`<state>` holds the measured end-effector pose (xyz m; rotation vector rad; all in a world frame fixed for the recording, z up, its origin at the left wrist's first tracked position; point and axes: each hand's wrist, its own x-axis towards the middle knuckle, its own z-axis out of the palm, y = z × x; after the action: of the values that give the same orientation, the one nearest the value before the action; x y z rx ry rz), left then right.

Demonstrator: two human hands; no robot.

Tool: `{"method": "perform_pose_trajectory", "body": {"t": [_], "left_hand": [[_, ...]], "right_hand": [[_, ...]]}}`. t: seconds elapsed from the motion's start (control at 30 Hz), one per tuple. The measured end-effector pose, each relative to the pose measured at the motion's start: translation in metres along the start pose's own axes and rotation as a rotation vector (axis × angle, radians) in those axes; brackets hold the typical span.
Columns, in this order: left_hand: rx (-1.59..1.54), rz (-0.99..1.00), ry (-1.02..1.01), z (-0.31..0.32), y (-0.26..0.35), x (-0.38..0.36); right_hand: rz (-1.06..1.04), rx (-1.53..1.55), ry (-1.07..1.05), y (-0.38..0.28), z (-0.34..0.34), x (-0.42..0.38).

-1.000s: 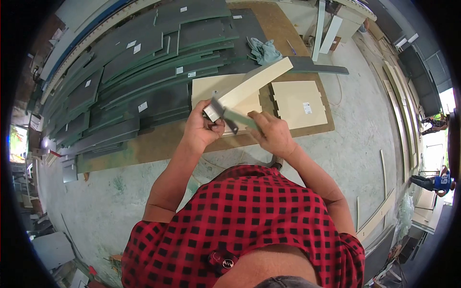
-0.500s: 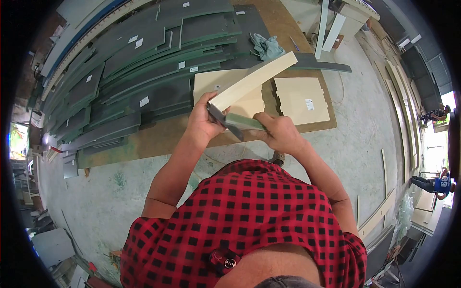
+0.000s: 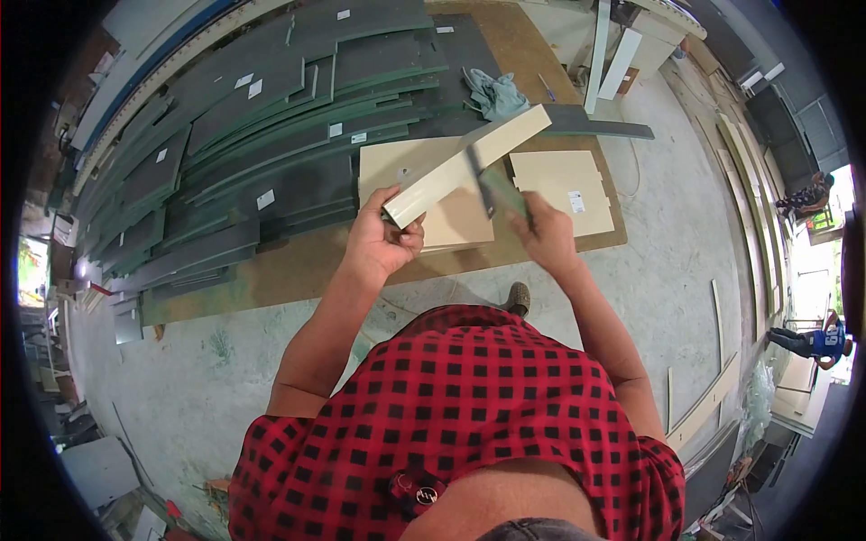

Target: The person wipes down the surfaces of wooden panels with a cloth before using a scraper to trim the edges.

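My left hand [image 3: 383, 239] grips the near end of a long cream-coloured bar [image 3: 469, 162], which slants up and away to the right. Fingers and thumb wrap its lower end. In my right hand [image 3: 548, 236] is a green-handled tool with a wide dark blade [image 3: 481, 183], much like a scraper; motion blurs it a little. The blade lies across the middle of the bar, at its right side; whether it touches cannot be made out. Below the bar are cream panels [image 3: 457, 219] on the brown table, partly hidden by it.
Stacks of dark green-edged panels [image 3: 262, 153] cover the table's left side. Another notched cream panel [image 3: 564, 189] lies right, with a grey-green cloth [image 3: 498, 93] and a pen [image 3: 548, 87] beyond. Long strips [image 3: 753, 207] lie along the right; a person in blue [image 3: 825, 343] stands there.
The tool in my right hand has moved from the bar's near end up to its middle, and its blade has turned steeper. My left hand still holds the bar.
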<state>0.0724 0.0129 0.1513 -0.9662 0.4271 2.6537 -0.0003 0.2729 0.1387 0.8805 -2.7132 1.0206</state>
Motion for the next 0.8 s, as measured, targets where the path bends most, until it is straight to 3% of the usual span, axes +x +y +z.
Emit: {"method": "perform_pose_trajectory", "body": {"t": [0.13, 0.33, 0.47, 0.53, 0.6, 0.67, 0.8], "left_hand": [[-0.026, -0.027, 0.003, -0.002, 0.001, 0.0], [-0.03, 0.004, -0.008, -0.003, 0.0, 0.0], [-0.045, 0.017, 0.001, -0.007, 0.001, 0.001], [-0.059, 0.018, 0.008, -0.004, 0.0, -0.001], [-0.07, 0.016, 0.016, -0.002, -0.001, -0.002], [-0.059, 0.02, 0.03, -0.001, -0.003, -0.003], [-0.075, 0.012, 0.056, 0.0, -0.003, -0.003]], "right_hand": [[0.167, -0.001, 0.095, 0.024, -0.004, 0.011], [-0.204, -0.005, -0.078, -0.017, 0.009, -0.001], [-0.267, -0.019, -0.057, -0.006, 0.007, 0.006], [-0.097, 0.0, 0.092, 0.02, 0.001, 0.014], [0.178, 0.005, 0.101, 0.039, -0.011, 0.027], [0.202, -0.031, 0.121, 0.064, -0.016, 0.037], [0.232, -0.114, 0.111, 0.047, -0.012, 0.031]]}}
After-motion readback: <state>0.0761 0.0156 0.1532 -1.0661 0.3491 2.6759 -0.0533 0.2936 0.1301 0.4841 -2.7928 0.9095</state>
